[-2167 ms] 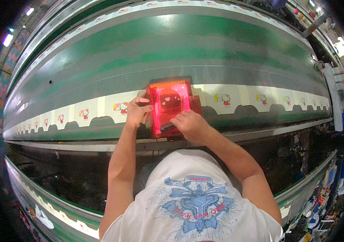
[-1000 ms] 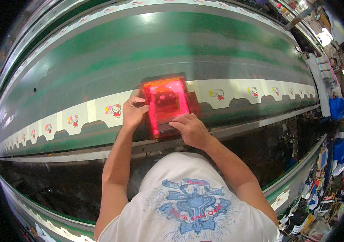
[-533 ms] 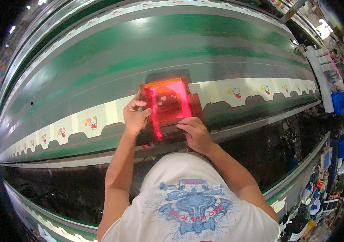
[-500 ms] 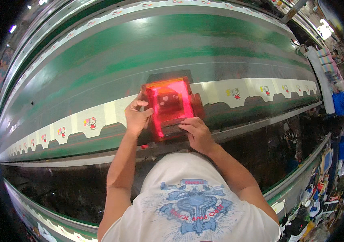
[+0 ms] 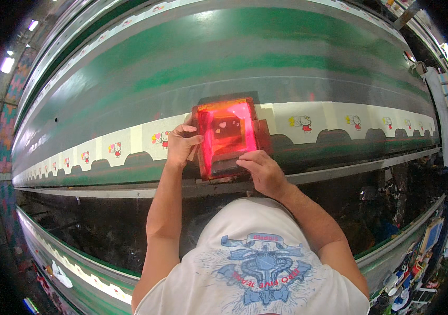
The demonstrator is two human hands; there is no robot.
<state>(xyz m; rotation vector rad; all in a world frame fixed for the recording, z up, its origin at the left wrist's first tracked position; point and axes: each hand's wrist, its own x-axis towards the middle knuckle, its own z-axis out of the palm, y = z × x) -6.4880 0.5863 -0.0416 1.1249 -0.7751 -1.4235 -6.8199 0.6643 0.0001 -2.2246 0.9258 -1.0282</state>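
A screen-printing frame [image 5: 206, 167], glowing red and translucent, lies over the pale scalloped strip [image 5: 142, 132] on the long table. Small heart shapes show in its window. My left hand [image 5: 182, 144] grips the left side, thumb and fingers pinching the edge. Along the frame's near side is a dark bar [image 5: 224, 164], perhaps a squeegee; my right hand [image 5: 262, 169] pinches its right end. The strip carries a row of cartoon cat prints; one print [image 5: 164, 139] is just left of my left hand, another [image 5: 301, 124] stands right of the frame.
The green-and-grey table [image 5: 182, 73] runs across the view, with a rail [image 5: 329, 172] along its near edge. A second table [image 5: 98, 273] lies behind me at lower left. Rolled cloth [image 5: 443, 113] hangs at the right end; clutter [image 5: 410, 273] fills the lower right.
The frame has shifted left along the strip with both hands on it. A print shows to its right, and the left-hand print is now nearer. My view has moved left too.
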